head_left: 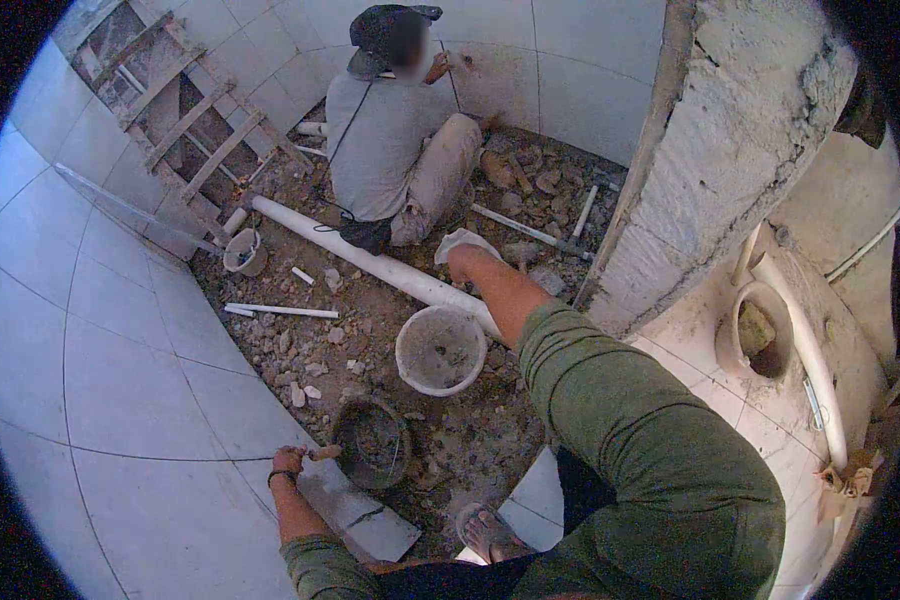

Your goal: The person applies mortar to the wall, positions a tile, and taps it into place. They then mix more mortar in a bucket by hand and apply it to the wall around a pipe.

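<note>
At lower left, my left hand (288,460) is closed round a tool with a brown wooden handle (324,453). The handle points at a black rubber bucket (372,443), and the tool's far end does not show clearly. My right arm reaches forward over a white bucket (440,350) with grey residue inside. Beyond it, my right hand (460,262) is closed at a whitish, cloth-like piece (469,240), close behind the crouching person. I cannot tell exactly what this piece is. A long white pipe (370,258) runs along the ground beneath that arm.
A person (385,150) in a cap crouches facing the tiled wall. A wooden ladder (175,120) leans at upper left. Near it stands a small bucket (244,252). Rubble and short white pipes (282,311) cover the ground. A rough concrete edge (710,170) rises at right.
</note>
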A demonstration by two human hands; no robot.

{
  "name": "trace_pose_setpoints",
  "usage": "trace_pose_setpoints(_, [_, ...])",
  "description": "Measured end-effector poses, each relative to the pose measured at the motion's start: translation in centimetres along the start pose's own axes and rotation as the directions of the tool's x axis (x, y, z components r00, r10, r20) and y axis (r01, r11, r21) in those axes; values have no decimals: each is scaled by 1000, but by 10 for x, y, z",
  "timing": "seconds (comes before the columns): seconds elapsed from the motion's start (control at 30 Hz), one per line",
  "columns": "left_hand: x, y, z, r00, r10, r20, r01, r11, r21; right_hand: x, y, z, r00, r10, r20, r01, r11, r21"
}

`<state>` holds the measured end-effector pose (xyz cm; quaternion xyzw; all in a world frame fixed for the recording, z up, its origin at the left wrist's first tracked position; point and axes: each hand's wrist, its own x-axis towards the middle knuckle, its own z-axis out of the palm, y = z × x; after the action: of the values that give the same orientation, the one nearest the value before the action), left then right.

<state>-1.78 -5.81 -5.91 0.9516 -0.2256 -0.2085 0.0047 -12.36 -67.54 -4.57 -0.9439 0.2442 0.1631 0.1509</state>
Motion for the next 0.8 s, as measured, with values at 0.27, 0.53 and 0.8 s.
trace_pose_setpoints(0.27, [1, 5, 2, 905, -397, 156, 426, 824, -375, -14, -4, -17, 997, -76, 30, 78, 995, -59])
trace_pose_setpoints(0.53, [1, 0, 5, 921, -369, 124, 389, 850, -355, -10, 0, -9, 998, -65, 0, 65, 998, -13])
trace_pose_setpoints(0.8, [13, -23, 9, 939, -234, 253, 243, 970, -7, -33, -3, -34, 999, -35, 20, 32, 991, 126])
